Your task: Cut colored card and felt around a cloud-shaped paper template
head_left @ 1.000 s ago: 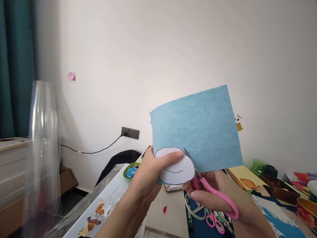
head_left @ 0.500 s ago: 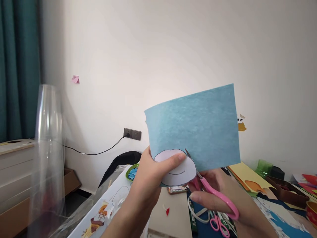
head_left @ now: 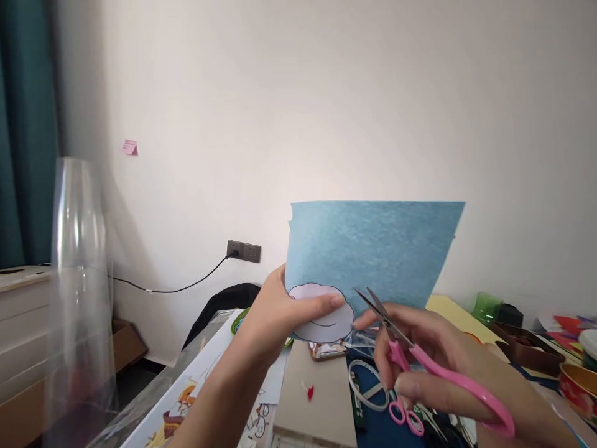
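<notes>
My left hand (head_left: 280, 311) pinches a blue felt-like sheet (head_left: 368, 249) together with a white cloud-shaped paper (head_left: 321, 330), its thumb lying across the paper's front. The cloud paper has a black outline and a curved line, and it sits at the sheet's lower left corner. My right hand (head_left: 429, 354) holds pink-handled scissors (head_left: 396, 336). Their blades are parted in front of the sheet, pointing up and left, with no material between them. The index fingertip of my right hand is by the cloud's lower right edge.
Below lie a grey-beige board (head_left: 317, 398) with a small red scrap, a white ring-shaped band (head_left: 368, 386) and smaller pink scissors (head_left: 405, 418). A brown tray (head_left: 527, 348) and a red tin (head_left: 578, 389) stand right. A clear plastic roll (head_left: 77, 280) stands left.
The scissors have come away from the cloud's edge, moving right and down, and their blades have opened. The blue sheet has turned clockwise and its top edge is lower and level.
</notes>
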A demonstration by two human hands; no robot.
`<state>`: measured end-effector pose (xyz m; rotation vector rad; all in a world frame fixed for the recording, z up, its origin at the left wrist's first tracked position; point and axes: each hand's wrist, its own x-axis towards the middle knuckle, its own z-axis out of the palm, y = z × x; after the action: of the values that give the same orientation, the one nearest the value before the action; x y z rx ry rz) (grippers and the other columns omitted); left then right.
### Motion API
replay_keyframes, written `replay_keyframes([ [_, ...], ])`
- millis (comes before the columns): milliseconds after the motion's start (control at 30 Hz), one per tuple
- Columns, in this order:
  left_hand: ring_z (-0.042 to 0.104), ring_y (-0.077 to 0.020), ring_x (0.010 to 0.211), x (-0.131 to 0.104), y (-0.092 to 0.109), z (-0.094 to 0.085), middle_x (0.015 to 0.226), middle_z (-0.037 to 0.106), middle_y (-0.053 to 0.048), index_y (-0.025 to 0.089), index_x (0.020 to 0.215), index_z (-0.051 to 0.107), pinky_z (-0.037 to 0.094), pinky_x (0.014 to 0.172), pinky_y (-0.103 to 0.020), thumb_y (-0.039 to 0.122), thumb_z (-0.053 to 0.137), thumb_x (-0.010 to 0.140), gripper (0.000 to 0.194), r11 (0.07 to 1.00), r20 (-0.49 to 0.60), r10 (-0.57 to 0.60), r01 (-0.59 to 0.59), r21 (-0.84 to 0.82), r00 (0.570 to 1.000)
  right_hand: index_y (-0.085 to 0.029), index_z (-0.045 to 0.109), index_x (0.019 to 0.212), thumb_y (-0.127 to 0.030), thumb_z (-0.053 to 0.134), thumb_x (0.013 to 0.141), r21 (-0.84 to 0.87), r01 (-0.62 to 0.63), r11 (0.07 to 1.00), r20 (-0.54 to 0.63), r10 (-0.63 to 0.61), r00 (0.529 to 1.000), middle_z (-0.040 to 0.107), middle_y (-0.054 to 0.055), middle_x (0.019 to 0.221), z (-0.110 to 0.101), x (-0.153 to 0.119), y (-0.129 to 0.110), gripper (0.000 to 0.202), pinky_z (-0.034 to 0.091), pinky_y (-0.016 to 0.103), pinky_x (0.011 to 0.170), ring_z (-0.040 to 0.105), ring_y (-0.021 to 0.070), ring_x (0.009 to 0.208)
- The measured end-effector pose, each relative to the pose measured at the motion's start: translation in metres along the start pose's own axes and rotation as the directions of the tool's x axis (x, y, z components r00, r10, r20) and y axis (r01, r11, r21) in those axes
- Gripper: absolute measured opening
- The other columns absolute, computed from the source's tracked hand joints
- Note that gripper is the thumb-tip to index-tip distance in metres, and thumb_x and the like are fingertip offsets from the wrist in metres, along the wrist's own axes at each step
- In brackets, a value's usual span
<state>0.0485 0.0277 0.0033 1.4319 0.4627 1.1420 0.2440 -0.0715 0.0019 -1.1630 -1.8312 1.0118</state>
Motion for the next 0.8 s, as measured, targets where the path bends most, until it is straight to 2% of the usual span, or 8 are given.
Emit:
replay_keyframes([
  [100, 0.062, -0.0204, 0.067, 0.002, -0.003, -0.004, 0.074, 0.066, -0.006, 0.013, 0.087, 0.064, 0.047, 0.059, -0.028, 0.025, 0.081, 0.059, 0.035, 0.994, 0.163, -0.065, 0.078, -0.072, 0.984, -0.02, 0.058, 0.115, -0.038, 0.07, 0.076, 0.079, 0.028, 0.996, 0.054, -0.032, 0.998, 0.06, 0.002, 0.075, -0.004, 0.007, 0.0, 0.044, 0.04, 0.026, 0.055, 0.051, 0.0125, 0.058],
  [233, 0.061, -0.0174, 0.065, 0.003, -0.005, -0.004, 0.08, 0.065, -0.006, 0.013, 0.092, 0.063, 0.047, 0.058, -0.026, 0.021, 0.08, 0.061, 0.036, 0.972, 0.261, -0.107, 0.157, -0.178, 0.959, -0.017, 0.066, 0.102, -0.039, 0.073, 0.07, 0.073, 0.045, 0.996, 0.093, -0.052, 0.994, 0.063, 0.004, 0.07, -0.007, 0.006, 0.004, 0.038, 0.039, 0.028, 0.057, 0.053, 0.0147, 0.059],
  [333, 0.061, -0.0162, 0.065, 0.002, -0.005, -0.002, 0.079, 0.064, -0.005, 0.013, 0.09, 0.063, 0.047, 0.059, -0.025, 0.02, 0.08, 0.061, 0.034, 0.962, 0.268, -0.119, 0.177, -0.206, 0.956, -0.016, 0.068, 0.096, -0.038, 0.073, 0.069, 0.063, 0.027, 0.998, 0.097, -0.033, 0.995, 0.063, 0.004, 0.068, -0.008, 0.004, 0.005, 0.035, 0.038, 0.028, 0.056, 0.055, 0.0163, 0.059],
  [467, 0.057, -0.0149, 0.057, 0.001, -0.007, -0.001, 0.065, 0.058, -0.002, 0.013, 0.082, 0.061, 0.046, 0.053, -0.026, 0.027, 0.078, 0.065, 0.027, 0.968, 0.253, -0.15, 0.194, -0.159, 0.956, -0.015, 0.069, 0.093, -0.039, 0.072, 0.07, 0.03, 0.022, 0.999, 0.111, -0.026, 0.993, 0.061, 0.003, 0.065, -0.01, 0.003, 0.004, 0.034, 0.035, 0.027, 0.053, 0.052, 0.0145, 0.056],
  [533, 0.056, -0.0143, 0.057, 0.001, -0.008, -0.002, 0.065, 0.058, -0.002, 0.013, 0.08, 0.06, 0.045, 0.053, -0.025, 0.028, 0.078, 0.065, 0.027, 0.969, 0.246, -0.148, 0.19, -0.156, 0.958, -0.015, 0.069, 0.093, -0.037, 0.071, 0.07, 0.02, 0.009, 1.0, 0.112, -0.011, 0.994, 0.061, 0.002, 0.066, -0.011, 0.003, 0.003, 0.032, 0.037, 0.027, 0.054, 0.052, 0.0141, 0.055],
  [700, 0.055, -0.0139, 0.06, 0.001, -0.009, -0.001, 0.067, 0.057, -0.002, 0.013, 0.077, 0.059, 0.044, 0.055, -0.024, 0.028, 0.078, 0.065, 0.027, 0.969, 0.226, -0.144, 0.183, -0.163, 0.963, -0.017, 0.071, 0.091, -0.015, 0.063, 0.069, -0.092, -0.08, 0.993, 0.108, 0.089, 0.99, 0.062, 0.0, 0.064, -0.011, 0.002, -0.007, 0.023, 0.043, 0.025, 0.055, 0.056, 0.0135, 0.055],
  [800, 0.056, -0.015, 0.061, 0.0, -0.008, -0.001, 0.068, 0.057, -0.002, 0.013, 0.077, 0.06, 0.044, 0.056, -0.025, 0.028, 0.078, 0.065, 0.026, 0.973, 0.228, -0.143, 0.179, -0.146, 0.963, -0.018, 0.072, 0.093, -0.012, 0.061, 0.071, -0.136, -0.131, 0.982, 0.105, 0.146, 0.984, 0.064, 0.001, 0.065, -0.01, 0.003, -0.013, 0.025, 0.047, 0.026, 0.057, 0.06, 0.014, 0.056],
])
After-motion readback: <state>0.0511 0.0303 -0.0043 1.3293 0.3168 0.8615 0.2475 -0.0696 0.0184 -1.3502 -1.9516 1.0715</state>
